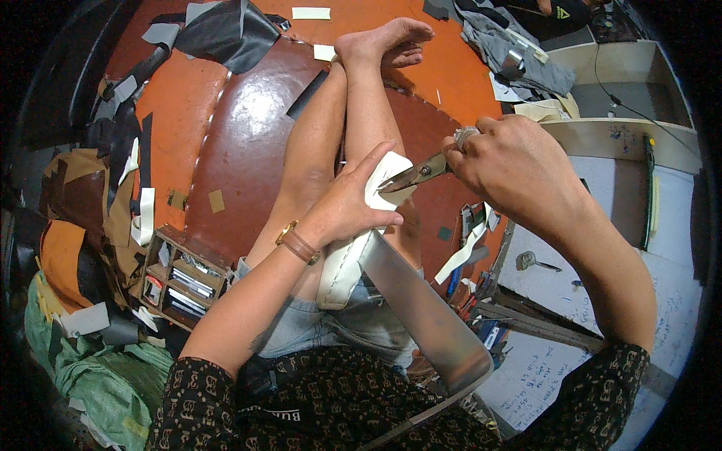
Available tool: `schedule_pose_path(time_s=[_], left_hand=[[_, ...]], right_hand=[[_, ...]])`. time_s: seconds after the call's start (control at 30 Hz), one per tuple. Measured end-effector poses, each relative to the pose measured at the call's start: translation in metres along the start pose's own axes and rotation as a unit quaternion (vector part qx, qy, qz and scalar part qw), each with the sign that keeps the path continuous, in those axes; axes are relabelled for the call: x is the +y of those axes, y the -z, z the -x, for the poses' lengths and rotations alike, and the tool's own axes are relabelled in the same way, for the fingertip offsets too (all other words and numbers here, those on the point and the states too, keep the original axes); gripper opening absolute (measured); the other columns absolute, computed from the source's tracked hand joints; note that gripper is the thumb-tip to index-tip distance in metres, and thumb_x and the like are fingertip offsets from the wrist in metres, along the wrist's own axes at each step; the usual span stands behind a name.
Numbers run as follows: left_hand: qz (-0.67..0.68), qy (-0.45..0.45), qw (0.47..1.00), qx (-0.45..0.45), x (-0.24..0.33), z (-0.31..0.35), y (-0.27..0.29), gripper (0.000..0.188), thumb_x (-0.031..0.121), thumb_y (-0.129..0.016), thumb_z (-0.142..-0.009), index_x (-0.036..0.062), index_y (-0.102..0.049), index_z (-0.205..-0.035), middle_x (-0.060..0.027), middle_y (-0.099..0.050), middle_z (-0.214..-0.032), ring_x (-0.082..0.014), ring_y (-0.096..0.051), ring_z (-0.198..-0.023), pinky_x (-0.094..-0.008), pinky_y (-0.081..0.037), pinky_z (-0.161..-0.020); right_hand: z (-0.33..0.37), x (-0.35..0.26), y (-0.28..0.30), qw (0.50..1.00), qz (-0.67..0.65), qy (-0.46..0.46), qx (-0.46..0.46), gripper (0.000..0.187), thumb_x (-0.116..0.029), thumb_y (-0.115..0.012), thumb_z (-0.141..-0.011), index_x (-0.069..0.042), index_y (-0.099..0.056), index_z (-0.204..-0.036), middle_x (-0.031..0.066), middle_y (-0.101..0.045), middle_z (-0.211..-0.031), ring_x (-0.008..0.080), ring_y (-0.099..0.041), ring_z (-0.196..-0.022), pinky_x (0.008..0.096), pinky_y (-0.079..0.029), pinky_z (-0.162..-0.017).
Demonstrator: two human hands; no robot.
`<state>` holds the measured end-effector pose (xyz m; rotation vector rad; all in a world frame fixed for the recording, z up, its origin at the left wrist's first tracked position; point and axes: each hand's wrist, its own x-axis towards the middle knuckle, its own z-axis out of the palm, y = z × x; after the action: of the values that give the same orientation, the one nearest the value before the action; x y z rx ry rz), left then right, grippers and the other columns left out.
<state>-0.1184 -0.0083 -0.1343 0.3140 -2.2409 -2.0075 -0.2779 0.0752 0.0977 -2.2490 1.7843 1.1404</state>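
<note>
My left hand [347, 197] grips a cream leather piece [396, 165], its fingers and thumb spread around it, above my bare legs. Dark stitches run along the lower part of this piece, which reaches down to my lap. My right hand [500, 154] is closed around the handles of metal scissors [418, 174]. The scissors' tips rest on the upper part of the leather, near my left fingers. A wide, flat grey metal piece [429, 308] slants from under the leather toward my right side. What its upper end joins is hidden.
A wooden organiser [183, 279] with small tools stands by my left knee. Black scraps [229, 37] and brown leather [86, 195] lie on the left and far side. To the right are a pale tray [624, 68], written-on white sheets [538, 376] and loose tools.
</note>
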Motion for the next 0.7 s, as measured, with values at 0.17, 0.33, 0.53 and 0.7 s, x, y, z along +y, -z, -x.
schedule_pose_path(time_s=[0.17,0.33,0.53,0.7], left_hand=[[-0.005,-0.026,0.999,0.018,-0.004,0.000,-0.002,0.121,0.029,-0.097,-0.071,0.0160,-0.027,-0.169,-0.0290,-0.059,-0.138,-0.0405,-0.058,-0.134,-0.0463,-0.046,-0.116],[0.004,-0.002,1.000,0.000,-0.001,0.000,0.000,0.121,0.027,-0.098,-0.071,0.0165,-0.027,-0.169,-0.0292,-0.058,-0.139,-0.0406,-0.057,-0.135,-0.0460,-0.045,-0.117],[0.001,-0.024,1.000,0.014,-0.002,0.001,-0.001,0.121,0.026,-0.097,-0.072,0.0154,-0.026,-0.169,-0.0284,-0.057,-0.144,-0.0403,-0.056,-0.136,-0.0458,-0.044,-0.119],[-0.007,-0.012,1.000,0.009,-0.003,0.001,0.000,0.122,0.027,-0.098,-0.072,0.0148,-0.025,-0.169,-0.0273,-0.058,-0.144,-0.0400,-0.056,-0.136,-0.0460,-0.044,-0.118]], right_hand=[[0.002,-0.001,-0.001,1.000,-0.003,-0.002,-0.005,0.030,-0.014,-0.067,-0.090,-0.004,-0.072,-0.118,0.0084,-0.076,-0.091,0.0232,-0.075,-0.090,0.0368,-0.059,-0.073],[0.004,-0.005,-0.003,0.999,-0.017,-0.005,0.044,0.012,-0.014,-0.070,-0.087,-0.006,-0.079,-0.091,0.0084,-0.077,-0.089,0.0248,-0.079,-0.083,0.0383,-0.062,-0.067],[0.006,-0.004,-0.009,0.999,-0.022,-0.011,0.028,0.014,-0.013,-0.069,-0.087,-0.005,-0.078,-0.095,0.0100,-0.078,-0.086,0.0252,-0.079,-0.082,0.0382,-0.063,-0.067],[0.009,-0.009,-0.013,0.999,-0.023,-0.037,-0.015,0.031,-0.017,-0.068,-0.090,-0.003,-0.069,-0.118,0.0083,-0.076,-0.089,0.0257,-0.076,-0.092,0.0385,-0.061,-0.072]])
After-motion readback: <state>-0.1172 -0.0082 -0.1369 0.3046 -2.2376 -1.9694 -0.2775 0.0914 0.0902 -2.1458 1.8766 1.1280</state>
